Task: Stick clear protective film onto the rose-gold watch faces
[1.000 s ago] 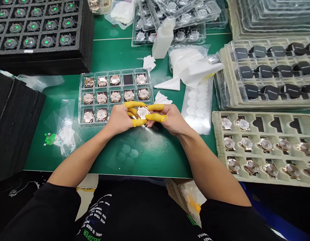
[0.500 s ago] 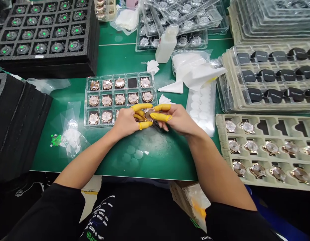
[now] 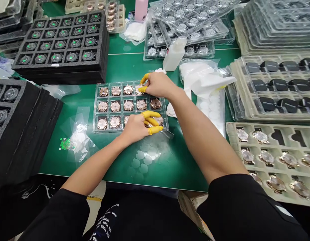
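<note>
A clear compartment tray of rose-gold watch cases lies on the green mat. My right hand, yellow cots on the fingertips, reaches over the tray's top row and pinches a watch case at the fourth pocket. My left hand, also in yellow cots, rests on the tray's bottom row. Its curled fingers close around another watch case that sits in a pocket near the right end.
A black foam tray of green-dotted parts stands far left, a black foam stack near left. A white bottle and white wipes lie behind. A beige tray of watches sits right. Clear film discs lie on the mat.
Both hands held one watch case together in front of the tray. My right hand has since moved up to the top row, and my left hand has dropped onto the bottom row.
</note>
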Demonstrator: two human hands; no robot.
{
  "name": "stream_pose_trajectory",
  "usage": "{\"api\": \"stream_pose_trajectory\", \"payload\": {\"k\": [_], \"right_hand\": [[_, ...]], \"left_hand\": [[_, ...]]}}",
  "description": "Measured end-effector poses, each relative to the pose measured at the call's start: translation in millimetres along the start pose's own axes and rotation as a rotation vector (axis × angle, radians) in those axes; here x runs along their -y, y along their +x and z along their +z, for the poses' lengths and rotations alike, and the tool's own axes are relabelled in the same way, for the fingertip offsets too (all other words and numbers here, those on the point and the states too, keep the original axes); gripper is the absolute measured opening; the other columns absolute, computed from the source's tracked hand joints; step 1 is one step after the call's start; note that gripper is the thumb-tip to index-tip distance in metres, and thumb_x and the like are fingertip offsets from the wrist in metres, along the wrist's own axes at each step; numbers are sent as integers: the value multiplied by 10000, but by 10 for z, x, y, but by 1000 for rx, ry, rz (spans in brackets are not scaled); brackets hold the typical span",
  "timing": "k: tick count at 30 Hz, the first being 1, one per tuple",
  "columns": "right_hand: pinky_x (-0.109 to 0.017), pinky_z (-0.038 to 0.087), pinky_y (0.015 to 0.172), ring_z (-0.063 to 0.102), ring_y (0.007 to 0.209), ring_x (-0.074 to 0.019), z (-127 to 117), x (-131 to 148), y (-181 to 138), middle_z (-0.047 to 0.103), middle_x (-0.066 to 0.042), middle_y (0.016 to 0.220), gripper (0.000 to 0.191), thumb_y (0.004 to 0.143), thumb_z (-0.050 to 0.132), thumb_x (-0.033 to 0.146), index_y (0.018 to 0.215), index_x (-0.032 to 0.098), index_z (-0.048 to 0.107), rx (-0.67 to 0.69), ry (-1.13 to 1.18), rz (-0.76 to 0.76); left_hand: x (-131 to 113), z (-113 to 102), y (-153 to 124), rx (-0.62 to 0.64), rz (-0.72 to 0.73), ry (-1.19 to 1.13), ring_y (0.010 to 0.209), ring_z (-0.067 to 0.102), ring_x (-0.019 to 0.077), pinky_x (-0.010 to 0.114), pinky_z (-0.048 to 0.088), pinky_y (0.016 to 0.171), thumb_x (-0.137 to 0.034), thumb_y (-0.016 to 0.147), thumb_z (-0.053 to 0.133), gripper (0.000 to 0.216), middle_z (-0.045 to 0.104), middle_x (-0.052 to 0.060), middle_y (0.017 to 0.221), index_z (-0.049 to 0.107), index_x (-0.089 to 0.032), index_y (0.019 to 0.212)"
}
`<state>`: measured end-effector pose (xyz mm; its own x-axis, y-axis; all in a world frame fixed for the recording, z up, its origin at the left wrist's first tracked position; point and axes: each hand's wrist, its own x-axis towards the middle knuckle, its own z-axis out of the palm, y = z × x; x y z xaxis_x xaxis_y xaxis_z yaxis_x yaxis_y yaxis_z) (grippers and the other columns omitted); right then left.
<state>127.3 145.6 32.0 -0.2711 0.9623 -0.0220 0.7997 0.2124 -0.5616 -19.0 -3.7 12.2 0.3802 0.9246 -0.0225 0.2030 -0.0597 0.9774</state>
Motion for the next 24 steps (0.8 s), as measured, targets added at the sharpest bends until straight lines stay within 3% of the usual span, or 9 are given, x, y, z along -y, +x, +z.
{"api": "stream_pose_trajectory", "payload": {"k": [2,5,9,13,16,19,21,24], "right_hand": [[-506,486,918,634,956,-295,48,52,38,653,-105,940,285,783,783,221,1056,150,744,-80,-114,-36],[-540,483,925,619,994,-311,184,153,96,605,-150,1080,276,847,751,250,1096,133,723,-164,-108,-87],[-545,499,917,606,989,-299,424,293,190,576,-167,1122,175,807,806,204,906,116,691,-99,-82,-113],[-505,508,908,599,974,-269,530,357,257,587,-150,1145,234,781,816,148,958,149,663,-91,15,-94],[-439,502,865,583,903,-225,445,347,222,640,-87,1017,237,806,786,145,1004,190,664,-92,172,-107],[-360,470,744,559,817,-178,223,286,-33,651,-45,911,216,875,769,280,1052,207,670,-131,500,-94],[-315,416,642,527,733,-145,51,227,-373,641,-27,868,296,894,766,431,1076,220,667,-129,729,-61],[-281,316,541,418,578,-104,-112,151,-1012,553,38,701,504,777,862,538,1142,257,659,-75,905,74]], "left_hand": [[-13,0,3,18,-9,-2,753,775,140,258,634,785,-259,752,854,401,830,7,853,760,-182,1135],[-26,-1,6,37,-28,-15,748,773,139,253,632,767,-250,756,850,399,830,4,863,752,-179,1136],[-23,-10,7,49,-35,-24,757,776,138,242,620,761,-232,750,850,372,829,0,864,747,-168,1102],[-18,-15,5,55,-26,-22,772,781,141,247,617,775,-220,753,838,363,830,5,866,743,-164,1100],[-17,-13,8,43,-11,-17,779,782,149,258,612,775,-244,758,837,357,827,10,854,754,-172,1098],[-14,-7,19,29,-24,-29,774,778,148,258,605,761,-248,759,831,333,823,19,848,767,-176,1077],[-10,-2,29,7,-50,-50,768,773,147,255,603,753,-247,749,839,388,819,27,849,756,-170,1120],[2,-2,42,-24,-79,-95,774,771,156,257,608,745,-276,708,891,636,811,28,861,684,-172,1300]]}}
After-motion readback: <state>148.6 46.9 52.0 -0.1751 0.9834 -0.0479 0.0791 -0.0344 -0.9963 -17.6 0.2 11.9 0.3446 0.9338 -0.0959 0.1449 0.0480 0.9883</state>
